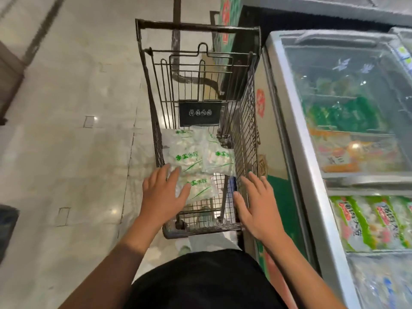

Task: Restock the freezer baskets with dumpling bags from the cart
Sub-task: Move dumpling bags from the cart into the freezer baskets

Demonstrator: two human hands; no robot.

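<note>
A dark wire cart [245,121] stands in front of me with three clear dumpling bags printed in green lying in its bottom: one at the near end [200,188], one behind it on the left [178,150], one on the right [219,158]. My left hand [165,192] is open, fingers spread, its fingertips over the nearest bag. My right hand [256,206] is open too and hovers at the cart's near right corner, holding nothing. The chest freezer [296,139] runs along the right, with bagged goods [370,221] in its baskets.
A sliding glass lid [347,85] covers the far part of the freezer. Pale tiled floor [66,152] spreads to the left of the cart. A dark object [6,224] sits at the left edge. My dark clothing fills the bottom centre.
</note>
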